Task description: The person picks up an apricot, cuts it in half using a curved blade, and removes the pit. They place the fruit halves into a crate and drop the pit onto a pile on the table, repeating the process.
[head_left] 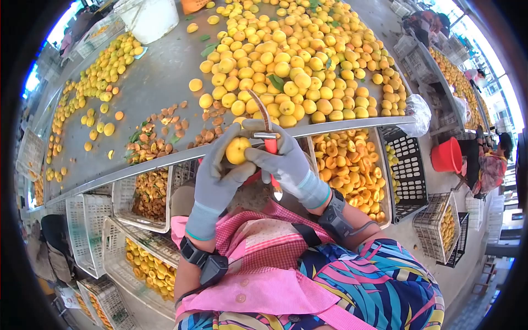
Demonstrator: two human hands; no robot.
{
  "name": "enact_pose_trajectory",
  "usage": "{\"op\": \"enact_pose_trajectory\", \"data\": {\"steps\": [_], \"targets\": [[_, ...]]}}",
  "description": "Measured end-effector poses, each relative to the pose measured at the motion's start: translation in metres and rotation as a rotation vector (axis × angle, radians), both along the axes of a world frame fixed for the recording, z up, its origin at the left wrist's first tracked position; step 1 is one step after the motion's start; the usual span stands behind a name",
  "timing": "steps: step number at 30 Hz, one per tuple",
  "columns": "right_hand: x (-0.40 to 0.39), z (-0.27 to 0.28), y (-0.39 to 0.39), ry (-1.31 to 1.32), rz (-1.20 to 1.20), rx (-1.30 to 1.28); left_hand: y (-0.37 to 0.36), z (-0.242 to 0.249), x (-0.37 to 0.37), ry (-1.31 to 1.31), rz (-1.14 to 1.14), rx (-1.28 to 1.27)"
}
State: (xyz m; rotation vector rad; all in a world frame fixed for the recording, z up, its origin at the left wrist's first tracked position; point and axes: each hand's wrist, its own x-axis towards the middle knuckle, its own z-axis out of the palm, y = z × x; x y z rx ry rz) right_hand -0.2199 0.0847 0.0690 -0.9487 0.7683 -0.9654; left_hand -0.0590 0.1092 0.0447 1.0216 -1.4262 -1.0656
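Note:
My left hand (215, 173), in a grey glove, is wrapped round a whole yellow apricot (238, 149) in front of my chest. In my gloved right hand (291, 165) is a knife with a red handle (271, 145) and a thin curved blade (259, 106) pointing up and away from me. The right thumb rests close against the apricot's side. Just beyond both hands, a big heap of apricots (286, 69) covers the metal table (159, 77). Brown pits (148, 144) with bits of leaf lie along its near edge on the left.
Below the table's rim stand a crate of halved apricots (350, 170), a black crate (404, 170), a crate of pits (149, 192) and another crate of halves (148, 267). A white bucket (147, 19) is at the back left. To the right, a person (491, 168) sits near a red bucket (446, 155).

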Motion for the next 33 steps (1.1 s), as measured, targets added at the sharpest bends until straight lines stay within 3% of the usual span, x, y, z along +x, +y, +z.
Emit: {"op": "enact_pose_trajectory", "data": {"steps": [1,4,6,8,12,16,19,33], "targets": [[0.001,-0.001,0.0,0.001,0.002,-0.002,0.003,0.002,-0.001,0.338,-0.074,0.187],[0.002,-0.002,0.002,0.004,-0.01,-0.036,0.01,0.008,0.004,0.521,-0.087,0.367],[0.002,0.001,0.005,0.073,0.088,-0.067,0.011,0.002,0.001,0.568,-0.057,0.311],[0.005,0.002,0.012,0.165,0.027,-0.157,0.01,-0.006,0.002,0.612,-0.026,0.248],[0.008,-0.001,0.03,0.301,-0.012,-0.305,0.016,-0.009,0.008,0.708,0.037,0.374],[0.004,0.002,0.036,0.464,0.196,-0.26,0.02,-0.006,-0.001,0.864,-0.001,0.388],[0.004,-0.004,0.035,0.517,0.194,-0.285,0.018,-0.011,-0.001,1.009,-0.035,0.394],[0.006,-0.015,0.034,0.589,0.118,-0.481,0.018,-0.018,-0.004,0.95,0.009,0.444]]}}
